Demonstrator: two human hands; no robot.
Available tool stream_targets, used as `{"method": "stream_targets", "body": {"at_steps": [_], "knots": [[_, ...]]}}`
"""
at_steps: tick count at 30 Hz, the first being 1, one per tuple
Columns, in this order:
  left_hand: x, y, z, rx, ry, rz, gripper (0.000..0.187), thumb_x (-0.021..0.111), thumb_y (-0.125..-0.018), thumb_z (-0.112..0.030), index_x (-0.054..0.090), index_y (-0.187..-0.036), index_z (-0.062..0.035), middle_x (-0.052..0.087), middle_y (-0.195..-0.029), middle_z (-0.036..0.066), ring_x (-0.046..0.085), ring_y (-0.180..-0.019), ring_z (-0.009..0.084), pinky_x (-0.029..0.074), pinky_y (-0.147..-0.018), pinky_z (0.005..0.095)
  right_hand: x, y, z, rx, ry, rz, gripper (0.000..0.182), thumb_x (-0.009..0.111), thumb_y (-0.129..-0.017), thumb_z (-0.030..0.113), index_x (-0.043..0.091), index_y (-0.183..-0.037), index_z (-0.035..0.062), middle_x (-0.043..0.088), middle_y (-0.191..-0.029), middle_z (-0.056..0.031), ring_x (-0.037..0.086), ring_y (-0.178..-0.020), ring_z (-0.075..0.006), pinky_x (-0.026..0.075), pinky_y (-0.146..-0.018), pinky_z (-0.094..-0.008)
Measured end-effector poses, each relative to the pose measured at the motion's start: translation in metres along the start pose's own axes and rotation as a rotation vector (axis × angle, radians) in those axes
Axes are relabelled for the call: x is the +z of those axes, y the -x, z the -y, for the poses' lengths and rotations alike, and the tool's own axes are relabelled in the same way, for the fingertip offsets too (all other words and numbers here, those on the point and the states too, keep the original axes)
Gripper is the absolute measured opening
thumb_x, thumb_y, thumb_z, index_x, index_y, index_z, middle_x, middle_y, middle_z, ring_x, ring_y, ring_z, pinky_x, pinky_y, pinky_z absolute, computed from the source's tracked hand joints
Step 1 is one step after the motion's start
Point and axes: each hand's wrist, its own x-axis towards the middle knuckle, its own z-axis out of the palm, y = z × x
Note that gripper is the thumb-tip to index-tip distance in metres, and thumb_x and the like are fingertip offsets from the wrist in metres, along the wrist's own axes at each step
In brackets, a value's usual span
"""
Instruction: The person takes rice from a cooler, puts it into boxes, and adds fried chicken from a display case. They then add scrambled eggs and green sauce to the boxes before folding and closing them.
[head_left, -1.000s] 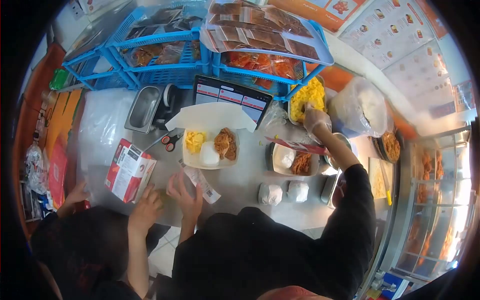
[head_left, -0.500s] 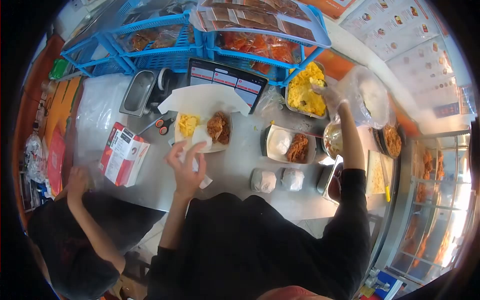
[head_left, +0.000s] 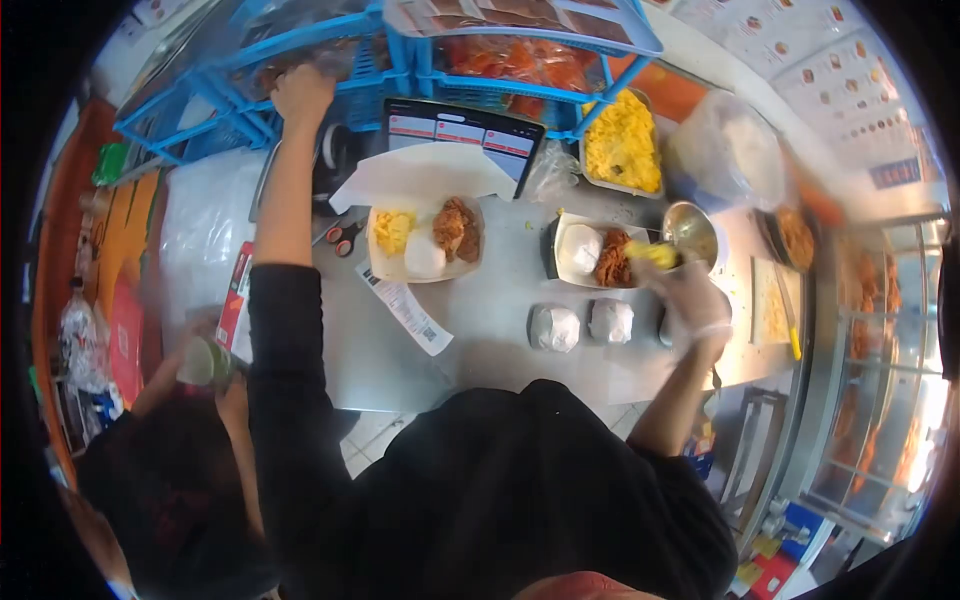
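My left hand [head_left: 303, 97] reaches into the blue rack [head_left: 400, 75] at a bag of brownish packets; its fingertips are hidden. My gloved right hand [head_left: 692, 297] holds a clump of scrambled egg [head_left: 652, 254] at the right end of a takeaway box [head_left: 560, 262], which holds a white rice mound [head_left: 579, 249] and fried chicken [head_left: 613, 259]. A second open box [head_left: 462, 270] holds egg, rice and fried chicken. Two wrapped white bundles [head_left: 555, 327] sit in front. The egg tray [head_left: 622, 145] stands at the back right.
A steel bowl [head_left: 692, 228], a cutting board with a knife [head_left: 771, 300] and a pan of food [head_left: 796, 239] are at the right. A tablet [head_left: 460, 137], scissors [head_left: 343, 238] and a receipt [head_left: 408, 312] lie around the left box. A co-worker [head_left: 180, 470] holds a cup at the left.
My left hand has moved from the left box up to the rack. My right hand has come from the egg tray down to the right box with egg.
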Motion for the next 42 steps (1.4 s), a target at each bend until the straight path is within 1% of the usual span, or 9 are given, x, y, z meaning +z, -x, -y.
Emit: {"method": "stream_targets", "body": {"at_steps": [4,9,14,20,26,30,34,39,42], "knots": [[0.026,-0.031,0.005,-0.096,0.011,0.018,0.044,0.062,-0.084,-0.043,0.069,-0.112,-0.0107,0.064,-0.124,0.018,0.057,-0.122,0.0333,0.043,-0.101,0.0485,0.113,0.005,0.012,-0.002,0.090,-0.043,0.067,0.055,-0.094,0.021,0.021,-0.152,0.0183,0.066,-0.104,-0.0269,0.067,-0.092,-0.0415,0.051,-0.080,-0.0498],[0.013,-0.043,0.000,-0.184,-0.007,0.249,0.054,0.069,-0.080,-0.048,0.067,-0.121,-0.0133,0.064,-0.127,0.009,0.057,-0.123,0.0327,0.037,-0.106,0.0484,0.141,0.001,-0.003,-0.090,-0.206,-0.233,0.075,0.052,-0.093,0.007,0.014,-0.155,0.0248,0.062,-0.117,-0.0262,0.065,-0.092,-0.0425,0.048,-0.080,-0.0495],[0.006,-0.008,0.004,-0.068,0.166,-0.098,0.050,0.072,-0.081,-0.048,0.067,-0.109,-0.0075,0.070,-0.111,0.010,0.064,-0.107,0.0281,0.040,-0.098,0.0463,0.056,-0.003,-0.005,-0.342,-0.699,-0.150,0.062,0.052,-0.089,-0.002,0.036,-0.148,0.0110,0.064,-0.110,-0.0213,0.067,-0.094,-0.0284,0.049,-0.084,-0.0436],[0.014,0.015,0.022,-0.034,0.940,-0.435,0.036,0.079,-0.081,-0.024,0.062,-0.103,-0.0008,0.069,-0.094,0.012,0.066,-0.090,0.0183,0.049,-0.079,0.0304,-0.026,-0.148,0.045,-0.252,0.007,-0.402,0.050,0.051,-0.089,0.013,0.045,-0.138,0.0085,0.065,-0.111,-0.0257,0.062,-0.103,-0.0434,0.049,-0.089,-0.0451],[-0.091,0.185,-0.014,-0.155,1.465,0.198,0.042,0.079,-0.082,-0.021,0.065,-0.114,0.0025,0.070,-0.103,0.009,0.065,-0.092,0.0134,0.049,-0.082,0.0249,-0.024,-0.143,0.061,-0.373,-0.014,-0.750,0.046,0.057,-0.089,0.017,0.051,-0.134,0.0105,0.067,-0.109,-0.0228,0.063,-0.103,-0.0401,0.048,-0.091,-0.0451],[-0.049,0.261,-0.036,0.015,0.606,0.072,0.035,0.076,-0.079,-0.013,0.061,-0.105,0.0030,0.063,-0.101,0.013,0.064,-0.093,0.0272,0.049,-0.081,0.0382,-0.001,-0.063,0.050,-0.510,-0.501,-0.730,0.039,0.066,-0.090,0.009,0.057,-0.127,0.0020,0.066,-0.110,-0.0158,0.065,-0.099,-0.0245,0.051,-0.086,-0.0347],[-0.050,0.300,-0.071,-0.036,0.574,-0.091,0.037,0.073,-0.079,-0.013,0.053,-0.106,0.0008,0.055,-0.102,0.017,0.058,-0.098,0.0363,0.047,-0.083,0.0432,0.017,-0.002,-0.006,-0.305,-0.672,-0.843,0.031,0.062,-0.095,0.012,0.059,-0.123,0.0000,0.066,-0.112,-0.0097,0.062,-0.098,-0.0166,0.051,-0.086,-0.0313],[-0.036,0.351,-0.186,0.344,1.066,0.653,0.044,0.070,-0.083,-0.014,0.046,-0.118,-0.0016,0.052,-0.114,0.022,0.053,-0.110,0.0406,0.045,-0.088,0.0439,-0.026,0.022,-0.093,-0.227,-0.801,-0.740,0.030,0.064,-0.092,0.012,0.062,-0.119,0.0008,0.065,-0.104,-0.0068,0.060,-0.094,-0.0131,0.050,-0.085,-0.0283],[-0.006,0.361,-0.246,0.449,0.894,0.367,0.049,0.068,-0.087,-0.015,0.046,-0.129,-0.0043,0.052,-0.121,0.021,0.056,-0.113,0.0309,0.048,-0.090,0.0385,-0.081,-0.002,-0.116,-0.322,-0.635,-0.737,0.028,0.063,-0.092,0.010,0.062,-0.118,-0.0004,0.065,-0.103,-0.0069,0.060,-0.093,-0.0126,0.050,-0.084,-0.0272]]}}
